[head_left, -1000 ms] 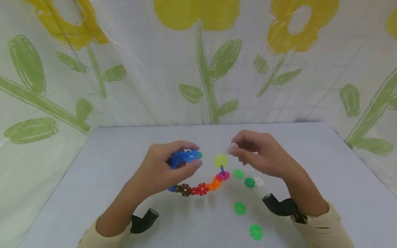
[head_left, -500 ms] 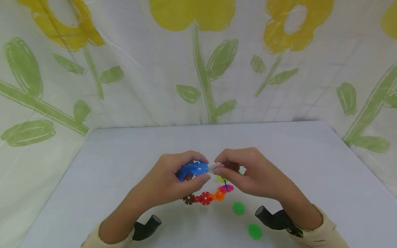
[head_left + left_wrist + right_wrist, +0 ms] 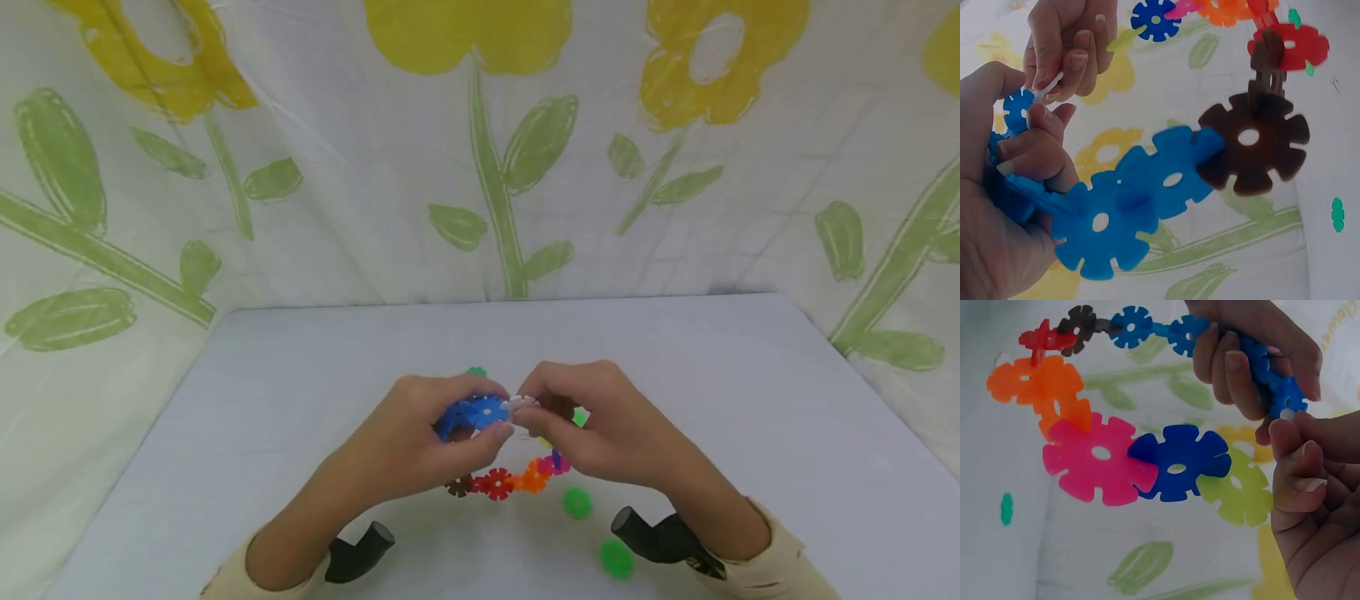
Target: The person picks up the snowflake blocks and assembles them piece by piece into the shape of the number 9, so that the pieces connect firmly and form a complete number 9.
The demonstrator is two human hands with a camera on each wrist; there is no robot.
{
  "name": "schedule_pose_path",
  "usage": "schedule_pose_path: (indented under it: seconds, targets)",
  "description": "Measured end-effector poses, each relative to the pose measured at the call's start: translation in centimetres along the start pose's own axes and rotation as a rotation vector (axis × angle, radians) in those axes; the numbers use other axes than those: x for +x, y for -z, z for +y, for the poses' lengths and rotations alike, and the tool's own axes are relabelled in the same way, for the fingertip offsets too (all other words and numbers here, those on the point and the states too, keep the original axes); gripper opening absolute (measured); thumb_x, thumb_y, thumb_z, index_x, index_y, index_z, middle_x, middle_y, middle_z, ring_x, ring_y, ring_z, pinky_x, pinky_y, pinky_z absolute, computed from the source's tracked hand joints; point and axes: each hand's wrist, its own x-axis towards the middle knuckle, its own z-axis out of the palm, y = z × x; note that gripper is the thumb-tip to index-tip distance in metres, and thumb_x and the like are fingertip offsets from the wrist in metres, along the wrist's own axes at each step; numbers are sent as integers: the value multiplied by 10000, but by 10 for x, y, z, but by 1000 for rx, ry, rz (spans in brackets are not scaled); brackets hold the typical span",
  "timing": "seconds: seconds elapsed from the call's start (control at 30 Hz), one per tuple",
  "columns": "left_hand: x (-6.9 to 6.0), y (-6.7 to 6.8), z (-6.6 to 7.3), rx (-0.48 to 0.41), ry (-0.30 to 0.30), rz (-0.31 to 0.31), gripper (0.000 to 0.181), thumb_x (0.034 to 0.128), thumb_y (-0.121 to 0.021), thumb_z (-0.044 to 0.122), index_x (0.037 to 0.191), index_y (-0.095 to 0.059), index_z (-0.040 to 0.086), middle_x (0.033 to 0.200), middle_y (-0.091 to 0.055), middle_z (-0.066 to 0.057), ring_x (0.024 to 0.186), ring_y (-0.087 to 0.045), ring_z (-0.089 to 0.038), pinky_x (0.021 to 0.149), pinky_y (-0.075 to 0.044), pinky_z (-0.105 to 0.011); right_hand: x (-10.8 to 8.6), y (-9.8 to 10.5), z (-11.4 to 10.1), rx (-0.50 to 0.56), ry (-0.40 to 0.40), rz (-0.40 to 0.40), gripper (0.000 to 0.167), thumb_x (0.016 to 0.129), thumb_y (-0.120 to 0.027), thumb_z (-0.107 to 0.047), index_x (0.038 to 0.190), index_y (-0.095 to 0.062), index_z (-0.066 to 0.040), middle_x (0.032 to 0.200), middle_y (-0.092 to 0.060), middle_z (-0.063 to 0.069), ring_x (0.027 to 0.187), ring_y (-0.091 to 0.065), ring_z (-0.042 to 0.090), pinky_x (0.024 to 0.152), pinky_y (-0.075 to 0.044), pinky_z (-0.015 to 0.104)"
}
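My left hand (image 3: pixel 420 433) grips the blue end of a chain of interlocking snowflake discs (image 3: pixel 487 411). Between thumb and fingers my right hand (image 3: pixel 600 417) pinches a white snowflake disc (image 3: pixel 521 402), its edge meeting the last blue disc. From the left hand the chain hangs in a loop: blue, then a brown disc (image 3: pixel 1254 144), red discs (image 3: pixel 497 483), orange discs (image 3: pixel 534 476), a pink disc (image 3: pixel 1100 459), a dark blue disc (image 3: pixel 1179 464) and a yellow-green disc (image 3: pixel 1238 490). The right fingers partly hide the white disc.
Loose green discs lie on the white table (image 3: pixel 300 358): one green disc (image 3: pixel 577 502) and another green disc (image 3: pixel 617 559) at the front, plus a green disc (image 3: pixel 476 372) behind the left hand. A flowered cloth (image 3: pixel 337 208) hangs behind the table.
My right hand has brought the white disc left and down to the blue end of the chain. The left hand has shifted slightly right and down with the chain.
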Motion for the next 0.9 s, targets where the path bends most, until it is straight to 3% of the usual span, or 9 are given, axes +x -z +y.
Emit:
schedule_pose_path:
  seconds: [0.1,0.33,0.53,0.7,0.9]
  targets:
    - [0,-2,-1,11,-2,7,212,908,-714,171,1100,-708,81,843,-701,76,684,-642,-12,645,-578,-235,-1,-3,1,-7,-2,16,185,888,-719,35,955,-644,-121,692,-565,-84,569,-506,19,515,-488,223]
    - [0,-5,-4,64,-23,-1,183,874,-724,156,1046,-718,93,743,-637,124,574,-543,24,537,-536,-200,-1,-8,0,-37,-25,8,155,898,-713,25,927,-652,-114,691,-568,-64,576,-493,24,519,-478,217]
    - [2,-2,-5,91,-33,8,199,886,-736,159,1069,-702,90,820,-681,89,651,-605,17,613,-562,-202,1,-6,2,-40,-87,-19,157,907,-725,-16,997,-662,-127,769,-608,-91,622,-540,38,569,-516,237]
    - [1,4,-4,75,-18,23,224,888,-749,164,1094,-695,95,874,-693,86,703,-638,-12,660,-577,-232,0,5,2,-35,-92,-35,280,900,-731,-4,1142,-648,-119,900,-662,-74,719,-612,60,623,-552,251]
    - [0,13,-5,72,6,48,197,904,-737,168,1088,-702,107,834,-667,108,660,-623,-27,633,-580,-251,-5,29,10,-178,-91,4,298,894,-696,64,1142,-655,-96,966,-667,-46,785,-610,81,643,-550,250]
